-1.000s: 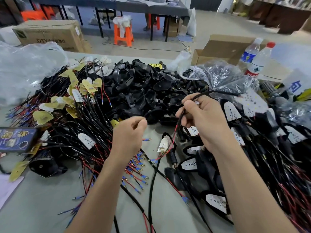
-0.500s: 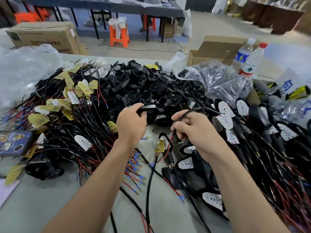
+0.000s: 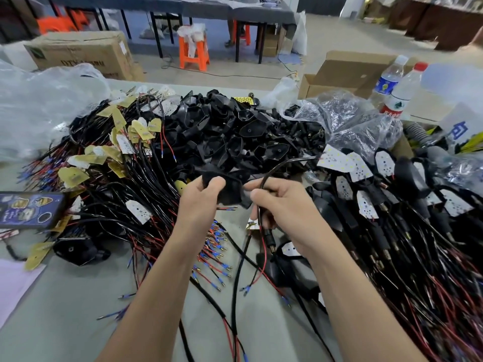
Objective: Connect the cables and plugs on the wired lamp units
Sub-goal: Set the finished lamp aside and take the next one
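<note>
My left hand (image 3: 200,202) grips a black plastic lamp housing (image 3: 231,189) just above the table, at the front edge of a heap of the same black housings (image 3: 235,134). My right hand (image 3: 283,207) is closed around a black cable (image 3: 277,168) that arcs up and right; its barrel plug (image 3: 269,237) and a small LED board (image 3: 253,226) hang below the fist, with red wires trailing down. The two hands are close together, almost touching at the housing.
Wired LED boards with black cables (image 3: 125,163) pile up at left, assembled lamp units (image 3: 392,205) at right. A phone (image 3: 28,210) lies at the left edge. Plastic bags (image 3: 347,118), two bottles (image 3: 400,92) and a cardboard box (image 3: 347,71) stand behind.
My left hand reached to the housing heap, took a black housing and drew it back toward me. My right hand lowered with the cable and came closer to the left.
</note>
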A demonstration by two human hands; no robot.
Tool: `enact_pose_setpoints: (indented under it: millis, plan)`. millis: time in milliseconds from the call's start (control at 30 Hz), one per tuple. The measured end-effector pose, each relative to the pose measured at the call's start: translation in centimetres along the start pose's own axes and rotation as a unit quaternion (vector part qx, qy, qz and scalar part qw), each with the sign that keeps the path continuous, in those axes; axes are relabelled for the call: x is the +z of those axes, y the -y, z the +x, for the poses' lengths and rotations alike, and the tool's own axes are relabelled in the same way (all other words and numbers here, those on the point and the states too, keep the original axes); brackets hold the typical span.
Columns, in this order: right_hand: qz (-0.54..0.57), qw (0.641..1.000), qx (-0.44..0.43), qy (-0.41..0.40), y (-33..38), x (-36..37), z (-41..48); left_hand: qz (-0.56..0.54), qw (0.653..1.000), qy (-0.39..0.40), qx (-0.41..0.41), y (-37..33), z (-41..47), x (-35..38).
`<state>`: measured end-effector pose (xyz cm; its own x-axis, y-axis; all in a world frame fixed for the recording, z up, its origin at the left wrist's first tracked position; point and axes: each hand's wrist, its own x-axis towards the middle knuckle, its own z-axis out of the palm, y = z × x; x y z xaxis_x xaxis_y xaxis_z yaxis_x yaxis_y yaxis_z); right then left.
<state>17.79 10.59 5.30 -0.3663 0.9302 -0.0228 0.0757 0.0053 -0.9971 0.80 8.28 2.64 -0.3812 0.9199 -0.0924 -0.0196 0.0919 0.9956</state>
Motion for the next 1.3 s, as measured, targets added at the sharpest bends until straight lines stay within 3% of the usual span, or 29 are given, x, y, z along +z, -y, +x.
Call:
enact_pose_setpoints:
  millis: [133,200,333,467,667,767,900,1167,1300]
  plan:
    - [-0.082,0.997,0.01,0.008,-0.8,1.4,-0.5,-0.218,0.97,0.1,-0.036,-0.4,-1.4,1.1]
    - [-0.117,0.992,0.031,0.026,-1.3,1.9,-0.8,-0.269,0.957,0.082,-0.071,-0.3,-1.8,1.3]
    - [-0.089,0.992,0.055,0.065,-2.2,2.3,-1.8,-0.26,0.958,0.018,-0.117,0.1,-1.8,0.1]
    - [-0.09,0.993,0.063,0.053,-2.6,2.4,-2.1,-0.23,0.965,-0.018,-0.126,0.0,-1.9,-0.5]
    - [-0.159,0.978,0.033,0.131,-1.9,1.6,-2.7,-0.036,0.991,0.015,-0.126,-0.2,-0.8,-0.4]
    - [-0.218,0.957,0.035,0.187,-1.1,0.9,-3.2,-0.063,0.987,0.075,-0.131,-0.6,0.0,-1.0]
    - [-0.247,0.943,0.058,0.214,-0.4,-0.3,-4.1,-0.15,0.977,0.09,-0.119,-0.6,0.5,-2.0]
    - [-0.28,0.934,0.088,0.203,0.4,-2.0,-5.0,-0.239,0.965,-0.048,-0.096,-0.8,0.7,-1.6]
    - [-0.303,0.905,0.099,0.282,1.2,-2.2,-5.6,-0.246,0.956,-0.129,-0.095,-0.8,1.0,-1.2]
